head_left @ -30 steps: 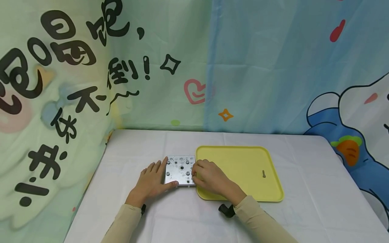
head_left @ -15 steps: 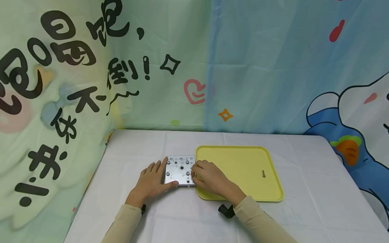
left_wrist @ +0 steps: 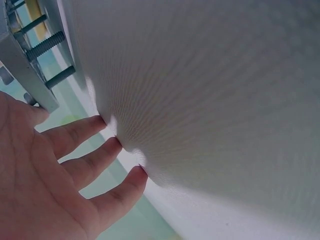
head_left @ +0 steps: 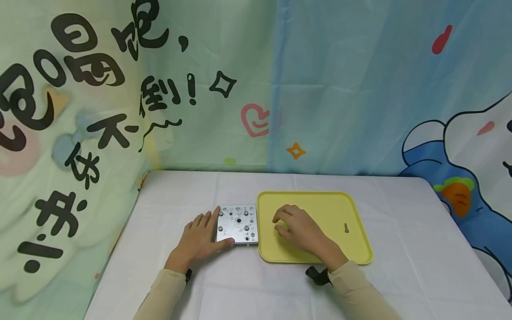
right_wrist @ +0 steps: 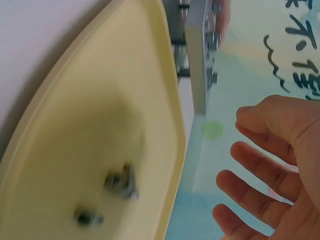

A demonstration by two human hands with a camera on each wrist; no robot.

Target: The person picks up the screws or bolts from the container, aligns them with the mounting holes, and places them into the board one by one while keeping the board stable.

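The left hand [head_left: 198, 242] lies flat, fingers spread, steadying the metal plate [head_left: 238, 223] on the surface [head_left: 248, 284]. The right hand [head_left: 301, 229], loosely curled and empty, hovers over the yellow tray [head_left: 362, 249]; a screw [head_left: 346, 228] lies to its right. I would keep the plate pressed and pinch the screw by its head.

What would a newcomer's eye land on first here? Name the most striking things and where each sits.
The yellow tray stands out first, right of centre on the white tablecloth, with the right hand hovering over it and a small screw lying near its right side. Just left of the tray sits a metal plate studded with screws, steadied by the left hand. Behind hangs a bright cartoon backdrop.
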